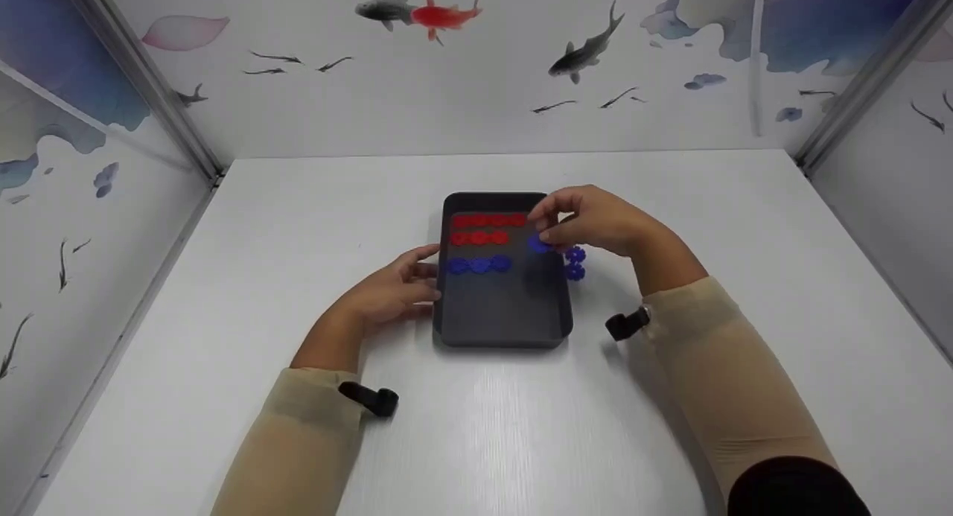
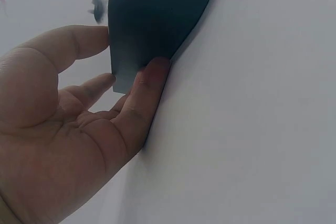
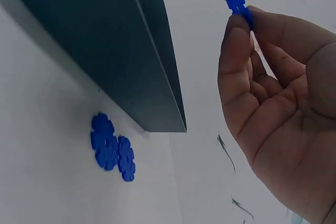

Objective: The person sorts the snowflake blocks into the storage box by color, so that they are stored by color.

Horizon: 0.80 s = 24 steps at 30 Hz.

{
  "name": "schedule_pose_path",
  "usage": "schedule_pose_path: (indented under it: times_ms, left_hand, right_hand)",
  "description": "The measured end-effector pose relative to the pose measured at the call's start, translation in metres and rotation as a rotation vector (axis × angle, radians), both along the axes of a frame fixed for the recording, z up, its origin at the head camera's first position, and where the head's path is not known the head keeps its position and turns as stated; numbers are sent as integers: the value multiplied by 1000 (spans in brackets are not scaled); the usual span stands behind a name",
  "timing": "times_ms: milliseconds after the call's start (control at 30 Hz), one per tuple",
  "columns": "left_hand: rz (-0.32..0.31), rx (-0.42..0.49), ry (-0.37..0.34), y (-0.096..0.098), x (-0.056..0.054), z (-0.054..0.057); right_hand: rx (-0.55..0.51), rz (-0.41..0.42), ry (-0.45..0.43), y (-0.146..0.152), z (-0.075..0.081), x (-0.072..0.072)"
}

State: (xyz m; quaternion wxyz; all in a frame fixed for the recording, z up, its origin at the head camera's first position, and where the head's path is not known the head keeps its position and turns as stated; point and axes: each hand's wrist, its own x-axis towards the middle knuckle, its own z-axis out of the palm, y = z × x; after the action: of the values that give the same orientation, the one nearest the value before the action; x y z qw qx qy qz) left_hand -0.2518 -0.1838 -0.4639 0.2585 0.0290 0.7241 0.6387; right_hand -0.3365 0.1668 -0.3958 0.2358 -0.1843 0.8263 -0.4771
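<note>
My right hand (image 1: pixel 588 220) pinches a blue snowflake-shaped plastic disc (image 3: pixel 236 1) between thumb and fingertips, over the right side of a dark grey tray (image 1: pixel 499 315). Against the tray's left wall rest the fingertips of my left hand (image 1: pixel 391 287), its fingers loosely extended. Inside the tray lie an upper row of several red discs (image 1: pixel 480 220), a shorter row of three red discs (image 1: pixel 479 237) and a row of three blue discs (image 1: pixel 480 265). Two more blue discs (image 3: pixel 105 142) lie on the table just outside the tray's right wall.
The tray stands on a white table (image 1: pixel 476 427), its long sides running away from me. White panels (image 1: pixel 476 106) printed with fish enclose the table at the back and sides. A black strap end (image 1: pixel 628 323) sticks out from my right sleeve, and another (image 1: pixel 370 399) from my left.
</note>
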Motion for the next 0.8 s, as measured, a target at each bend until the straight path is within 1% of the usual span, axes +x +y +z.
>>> schedule_pose_path:
  times_ms: [100, 167, 467, 667, 800]
  left_hand:
    - [1, 3, -1, 0, -1, -1]
    - [1, 13, -5, 0, 0, -2]
    - [-1, 26, -8, 0, 1, -1]
    - [-7, 37, -9, 0, 0, -1]
    - [-2, 28, -4, 0, 0, 0]
  right_hand:
    - [-12, 38, -28, -12, 0, -6]
    - [1, 49, -53, -19, -2, -11]
    - [95, 73, -125, -46, -7, -33]
    - [199, 70, -170, -52, -10, -40]
    - [245, 60, -169, -53, -12, -42]
